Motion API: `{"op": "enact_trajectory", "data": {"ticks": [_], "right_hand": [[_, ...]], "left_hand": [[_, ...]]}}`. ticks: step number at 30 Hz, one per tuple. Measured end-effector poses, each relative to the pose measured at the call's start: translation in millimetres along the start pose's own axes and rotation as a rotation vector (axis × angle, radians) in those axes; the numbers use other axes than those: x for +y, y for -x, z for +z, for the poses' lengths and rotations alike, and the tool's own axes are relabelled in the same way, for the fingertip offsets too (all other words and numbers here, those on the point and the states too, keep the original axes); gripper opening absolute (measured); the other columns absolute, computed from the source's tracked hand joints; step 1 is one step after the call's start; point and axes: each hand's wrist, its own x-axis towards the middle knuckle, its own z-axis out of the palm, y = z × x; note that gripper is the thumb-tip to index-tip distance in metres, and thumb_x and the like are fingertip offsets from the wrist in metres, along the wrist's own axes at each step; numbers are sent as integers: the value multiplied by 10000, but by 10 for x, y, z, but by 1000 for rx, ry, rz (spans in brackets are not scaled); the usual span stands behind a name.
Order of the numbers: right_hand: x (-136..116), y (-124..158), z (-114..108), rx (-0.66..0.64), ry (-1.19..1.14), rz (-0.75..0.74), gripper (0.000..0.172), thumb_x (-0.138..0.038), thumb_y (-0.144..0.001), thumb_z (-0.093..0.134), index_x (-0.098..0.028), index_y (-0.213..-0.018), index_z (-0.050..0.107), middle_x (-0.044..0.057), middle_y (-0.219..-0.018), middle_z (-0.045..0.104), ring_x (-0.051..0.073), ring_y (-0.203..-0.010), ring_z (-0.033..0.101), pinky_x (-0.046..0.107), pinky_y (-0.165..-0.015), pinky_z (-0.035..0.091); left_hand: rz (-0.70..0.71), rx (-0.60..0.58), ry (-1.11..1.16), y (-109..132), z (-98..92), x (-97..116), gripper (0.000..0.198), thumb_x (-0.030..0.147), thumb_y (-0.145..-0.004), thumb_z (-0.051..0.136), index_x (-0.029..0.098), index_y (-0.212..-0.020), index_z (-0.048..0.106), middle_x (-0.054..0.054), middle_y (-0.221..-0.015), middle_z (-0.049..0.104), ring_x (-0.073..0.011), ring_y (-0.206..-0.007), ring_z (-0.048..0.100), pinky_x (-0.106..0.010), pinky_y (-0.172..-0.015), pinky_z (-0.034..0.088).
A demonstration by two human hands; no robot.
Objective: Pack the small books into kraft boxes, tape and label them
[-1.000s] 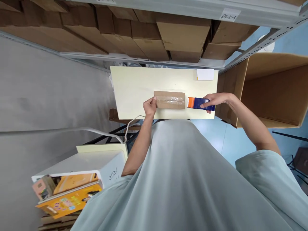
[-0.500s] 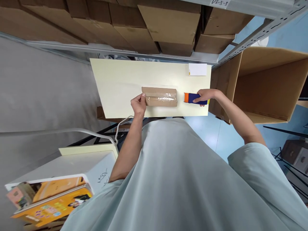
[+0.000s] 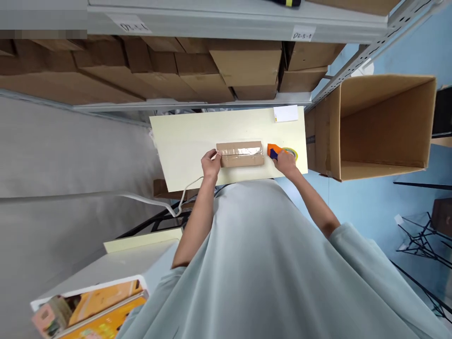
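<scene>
A narrow brown cardboard box (image 3: 242, 160) lies flat on the cream tabletop (image 3: 190, 136), with shiny clear tape along its middle. My left hand (image 3: 211, 165) grips the left end of this box between thumb and fingers. To the right of the box, my right hand (image 3: 284, 162) is closed on an orange and dark blue tape dispenser (image 3: 274, 149). A yellow-edged tape roll (image 3: 292, 152) shows just behind that hand. The dispenser's orange end points toward the box, and a small gap separates them.
A white card or small box (image 3: 286, 113) lies at the tabletop's back right. Behind stands a metal shelf (image 3: 219, 23) full of cartons. A large open carton (image 3: 384, 127) is at the right. A white cabinet (image 3: 106, 268) and cable (image 3: 148, 200) are at lower left.
The dispenser has turned in my right hand, so its orange side and tape roll now show. My left hand still holds the box end. The whole view has shifted, showing more shelf.
</scene>
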Motion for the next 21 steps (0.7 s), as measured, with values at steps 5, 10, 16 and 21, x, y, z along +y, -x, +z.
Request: {"op": "enact_trajectory", "data": {"ticks": [5, 10, 16, 21], "right_hand": [[184, 325, 2, 135, -257, 101, 553, -491, -1113, 516, -78, -1480, 536, 268, -1310, 755, 399, -1227, 739, 433, -970, 586], [28, 582, -350, 246, -417, 58, 534, -578, -1084, 466, -184, -1441, 507, 217, -1269, 766, 429, -1171, 749, 491, -909, 618], [-519, 804, -1227, 383, -358, -203, 455, -501, -1078, 422, -238, -1448, 447, 178, -1282, 756, 408, -1144, 751, 491, -928, 617], [-1159, 746, -2241, 562, -99, -472, 443, -501, -1099, 420, -206, -1427, 466, 212, -1291, 730, 409, -1183, 723, 473, -987, 571]], "left_hand": [[126, 31, 177, 103, -43, 550, 542, 194, -892, 725, 154, -1427, 649, -174, -1294, 800, -263, -1243, 772, -424, -1145, 589], [271, -164, 362, 346, -33, 1297, 551, 250, -861, 777, 168, -1397, 685, -93, -1056, 864, -256, -1097, 825, -439, -1108, 622], [406, -260, 542, 426, -245, 2062, 464, 340, -864, 816, 202, -1303, 761, -96, -1066, 866, -265, -1044, 836, -420, -1046, 656], [546, -216, 673, 93, -504, 2667, 356, 272, -848, 766, 199, -1194, 803, -107, -1044, 866, -268, -1001, 842, -423, -994, 673]]}}
